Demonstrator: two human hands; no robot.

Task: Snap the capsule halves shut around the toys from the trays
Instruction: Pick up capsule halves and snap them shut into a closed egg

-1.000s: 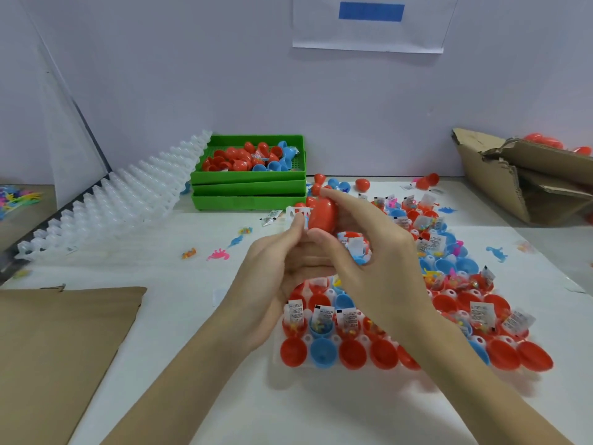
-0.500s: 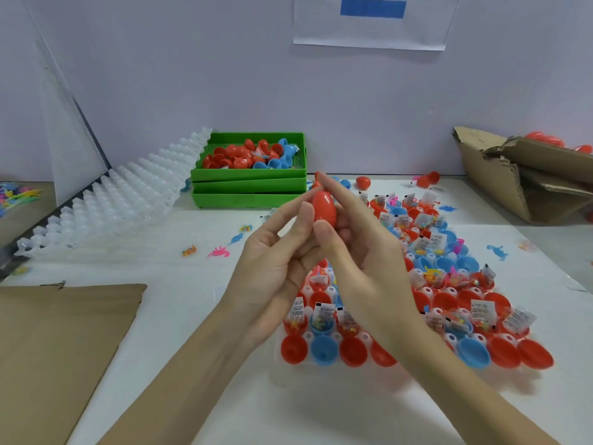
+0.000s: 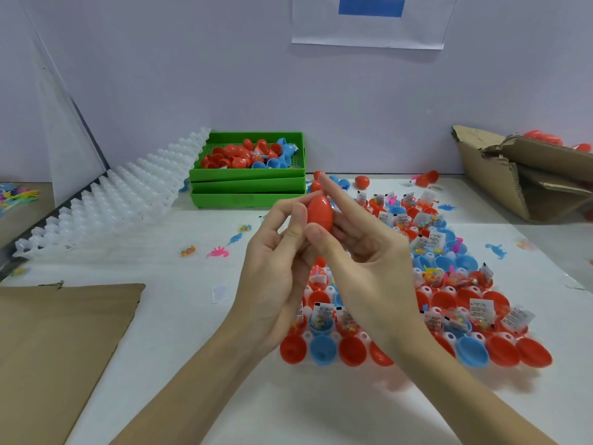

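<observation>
Lifted a bit higher than a moment ago, red capsule [image 3: 319,211] up over the tray [image 3: 308,337]. Pinched between left hand [image 3: 279,261] and right hand [image 3: 362,252]. Could pop open or slip if squeezed crooked. Below, open halves with toys [image 3: 322,319] in the tray. Farther back, green bins [image 3: 247,184] full of halves, cardboard box [image 3: 526,178] with more.

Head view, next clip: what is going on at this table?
A person is assembling toy capsules. Both hands hold one red capsule above the table: the left hand pinches it from the left, the right hand from the right. Its halves look joined. Below lies a white tray of open red and blue capsule halves, many already holding bagged toys. At the back, stacked green trays hold more capsule pieces, and a cardboard box stands far right.
</observation>
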